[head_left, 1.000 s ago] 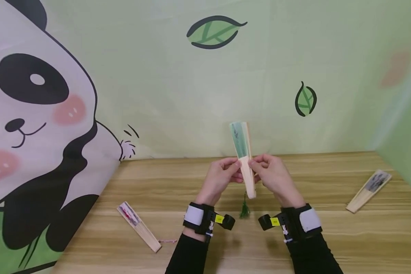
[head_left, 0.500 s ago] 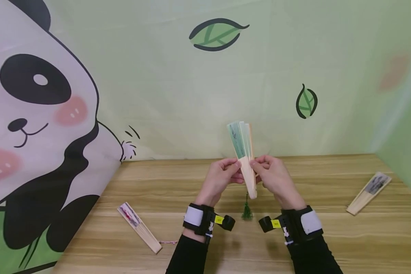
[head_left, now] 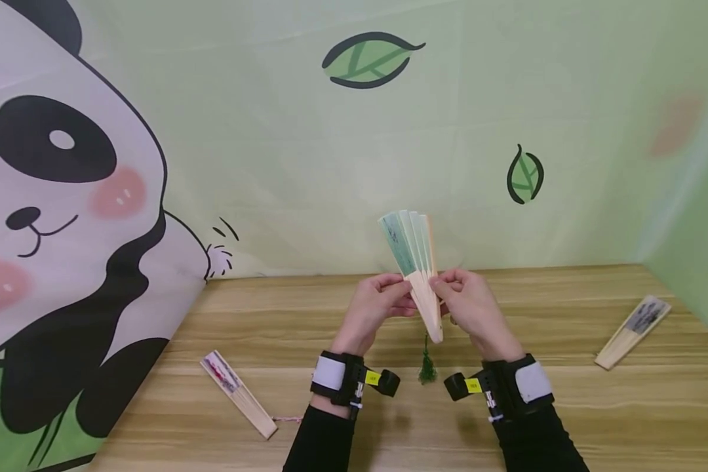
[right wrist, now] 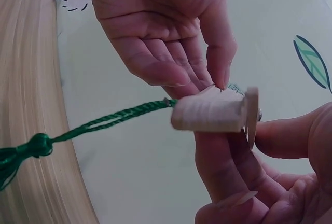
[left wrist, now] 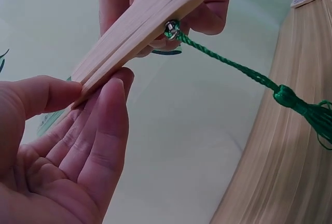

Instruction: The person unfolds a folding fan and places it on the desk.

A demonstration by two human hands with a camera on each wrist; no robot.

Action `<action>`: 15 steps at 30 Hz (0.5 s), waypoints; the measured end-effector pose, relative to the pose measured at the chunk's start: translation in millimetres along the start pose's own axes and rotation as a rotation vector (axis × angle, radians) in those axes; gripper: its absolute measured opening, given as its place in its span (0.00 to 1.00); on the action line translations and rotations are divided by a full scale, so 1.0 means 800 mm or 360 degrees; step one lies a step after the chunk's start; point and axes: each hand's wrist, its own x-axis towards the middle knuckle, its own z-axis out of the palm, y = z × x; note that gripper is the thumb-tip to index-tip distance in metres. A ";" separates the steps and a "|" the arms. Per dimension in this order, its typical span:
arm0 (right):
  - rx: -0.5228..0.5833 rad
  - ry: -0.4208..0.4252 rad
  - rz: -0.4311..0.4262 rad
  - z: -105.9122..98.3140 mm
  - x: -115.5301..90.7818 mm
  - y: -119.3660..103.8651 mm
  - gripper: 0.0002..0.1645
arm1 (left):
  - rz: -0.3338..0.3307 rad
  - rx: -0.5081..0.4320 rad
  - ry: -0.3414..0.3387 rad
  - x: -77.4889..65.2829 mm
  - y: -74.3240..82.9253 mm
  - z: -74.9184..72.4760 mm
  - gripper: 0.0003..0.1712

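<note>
I'm seeing over my remote feed the left hand (head_left: 372, 305) pinching one side of a partly spread green fan (head_left: 423, 288), the right hand (head_left: 473, 303) pinching the other, the fan hovering above the wooden table (head_left: 655, 419), its green tassel (head_left: 427, 368) dangling.

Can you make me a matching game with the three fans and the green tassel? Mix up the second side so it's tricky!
Column one
1. tassel
2. fan held up
3. fan lying on the left
4. fan lying on the right

Column two
A. closed, with a grey pattern
B. partly spread
C. dark green and hanging
D. closed, with a reddish pattern

Right pairs: 1-C, 2-B, 3-D, 4-A
</note>
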 end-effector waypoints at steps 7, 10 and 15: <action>0.0008 0.0060 0.0007 -0.003 0.000 0.000 0.17 | 0.0016 0.0031 -0.0027 -0.001 0.001 -0.002 0.14; 0.0026 0.0073 0.0013 -0.003 0.000 0.000 0.17 | 0.0023 0.0032 -0.0030 -0.001 0.001 -0.003 0.14; 0.0052 0.0054 0.0010 -0.003 0.000 0.000 0.17 | 0.0024 0.0028 -0.0044 -0.002 0.003 -0.004 0.12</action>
